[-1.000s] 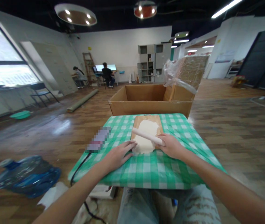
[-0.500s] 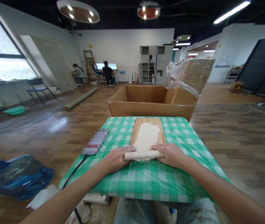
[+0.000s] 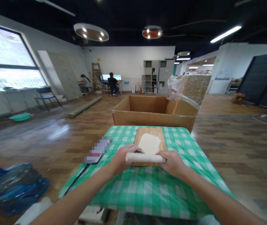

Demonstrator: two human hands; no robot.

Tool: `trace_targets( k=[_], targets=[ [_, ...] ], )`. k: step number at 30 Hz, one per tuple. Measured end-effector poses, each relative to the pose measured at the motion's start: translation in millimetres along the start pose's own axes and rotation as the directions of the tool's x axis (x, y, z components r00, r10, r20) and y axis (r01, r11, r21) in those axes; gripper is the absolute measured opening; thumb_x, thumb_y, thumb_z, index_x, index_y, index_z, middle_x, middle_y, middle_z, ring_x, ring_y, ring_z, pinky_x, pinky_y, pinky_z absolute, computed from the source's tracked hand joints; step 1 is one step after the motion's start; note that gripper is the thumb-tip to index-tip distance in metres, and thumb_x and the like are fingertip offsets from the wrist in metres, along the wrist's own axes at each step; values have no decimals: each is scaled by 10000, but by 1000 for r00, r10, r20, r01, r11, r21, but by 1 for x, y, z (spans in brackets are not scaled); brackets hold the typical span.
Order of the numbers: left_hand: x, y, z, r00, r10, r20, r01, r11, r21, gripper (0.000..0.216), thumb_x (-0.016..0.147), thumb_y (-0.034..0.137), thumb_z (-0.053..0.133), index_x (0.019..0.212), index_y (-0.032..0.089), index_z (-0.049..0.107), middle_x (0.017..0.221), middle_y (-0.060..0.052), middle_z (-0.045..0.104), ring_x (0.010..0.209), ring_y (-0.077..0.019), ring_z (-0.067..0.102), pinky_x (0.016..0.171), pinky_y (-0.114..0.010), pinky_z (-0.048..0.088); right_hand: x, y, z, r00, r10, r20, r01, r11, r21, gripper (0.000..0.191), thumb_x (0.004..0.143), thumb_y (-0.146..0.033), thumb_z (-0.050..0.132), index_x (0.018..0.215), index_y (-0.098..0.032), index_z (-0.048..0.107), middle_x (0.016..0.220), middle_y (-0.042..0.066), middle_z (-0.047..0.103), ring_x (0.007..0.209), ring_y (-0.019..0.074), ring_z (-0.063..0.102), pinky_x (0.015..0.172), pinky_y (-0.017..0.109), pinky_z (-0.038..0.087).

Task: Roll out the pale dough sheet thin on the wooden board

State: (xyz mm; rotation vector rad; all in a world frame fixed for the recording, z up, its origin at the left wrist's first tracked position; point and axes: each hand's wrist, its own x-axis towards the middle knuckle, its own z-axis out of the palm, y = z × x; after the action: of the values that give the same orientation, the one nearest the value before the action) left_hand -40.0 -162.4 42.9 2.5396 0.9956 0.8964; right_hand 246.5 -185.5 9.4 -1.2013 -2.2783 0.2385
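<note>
I count 1 pale cylindrical rolling pin (image 3: 145, 157), 1 flat sheet of white dough (image 3: 149, 143), 1 rectangular wooden board (image 3: 150, 130) and 2 bare hands at work. The left hand (image 3: 120, 159) curls its fingers over the pin's left end. The right hand (image 3: 173, 162) closes round the right end, so both are clenched on the same pin. Both forearms reach straight forward from the near side of the table, knuckles up.

The pin lies crosswise over the near end of the board and hides the near edge of the dough, which is spread on the board. The board rests on 1 green-and-white checked tablecloth (image 3: 147, 187).

Left of the board lies 1 blurred-out flat object (image 3: 97, 150), with 1 black cable (image 3: 77, 181) running off the table edge. Beyond the table stands 1 open brown cardboard box (image 3: 152, 118), with 1 plastic-wrapped bundle (image 3: 189, 84) leaning at its right corner. On the floor at the left lies 1 blue water jug (image 3: 13, 187). By the far wall, 2 people (image 3: 111, 84) sit at desks.
</note>
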Motion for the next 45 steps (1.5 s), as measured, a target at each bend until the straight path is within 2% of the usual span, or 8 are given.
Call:
trace_targets(
  k=[6,13,18,22,26,31,38,45],
  targets=[
    [20,18,-19,965,-45,-259,58,998,39,196,917,215,567,849,184,748,857,-50,773,784,-206,708,769,-313,554,14,-27,-32,972,91,-218,-71,993,96,224,905,-339,611,728,-212,662,660,-7,655,596,143,561,595,242,373],
    [70,35,-55,920,-77,-383,43,995,-95,229,974,309,580,995,192,776,923,-22,792,805,-176,709,720,-255,529,64,-42,-78,901,155,-406,-58,968,243,355,895,-518,639,757,-192,663,634,-16,564,587,136,477,534,251,311],
    [126,3,-61,909,-111,-402,79,992,-96,288,977,405,590,973,164,746,872,-40,767,756,-173,682,671,-261,527,123,-11,-83,870,221,-441,-100,954,281,366,860,-521,665,797,-163,706,631,-20,560,584,132,480,532,246,316],
    [152,-37,-31,902,-161,-402,157,987,-42,248,962,349,613,1088,156,705,1008,-80,749,889,-203,699,828,-332,562,159,43,-57,865,350,-359,-309,936,169,305,878,-445,649,768,-166,710,631,-10,604,588,144,546,541,248,312],
    [132,-77,25,936,-171,-307,196,979,50,328,934,238,606,1252,163,628,1223,-123,686,1167,-256,651,1071,-459,492,162,98,-20,882,394,-259,-428,899,-91,242,931,-369,637,811,-172,711,774,49,718,696,171,631,595,258,333],
    [90,-114,75,982,-170,-83,181,972,150,445,956,281,585,1392,196,559,1417,-146,601,1332,-276,574,1140,-475,460,150,144,19,911,351,-218,-396,893,-216,245,989,-371,581,856,-195,687,830,54,735,734,181,635,630,271,341],
    [85,-107,77,991,-68,119,19,928,373,564,1033,448,495,1558,251,438,1671,-121,348,1574,-357,225,1244,-618,267,146,175,45,918,335,-214,-384,885,-264,266,1013,-411,536,894,-203,653,899,73,721,799,213,625,690,303,353],
    [69,-67,76,968,30,250,-111,942,318,678,1054,486,452,1654,250,241,1675,-111,319,1554,-318,286,1251,-523,306,144,173,46,923,325,-207,-377,873,-309,238,1023,-409,529,950,-219,653,980,68,718,863,230,632,722,320,363]
  ],
)
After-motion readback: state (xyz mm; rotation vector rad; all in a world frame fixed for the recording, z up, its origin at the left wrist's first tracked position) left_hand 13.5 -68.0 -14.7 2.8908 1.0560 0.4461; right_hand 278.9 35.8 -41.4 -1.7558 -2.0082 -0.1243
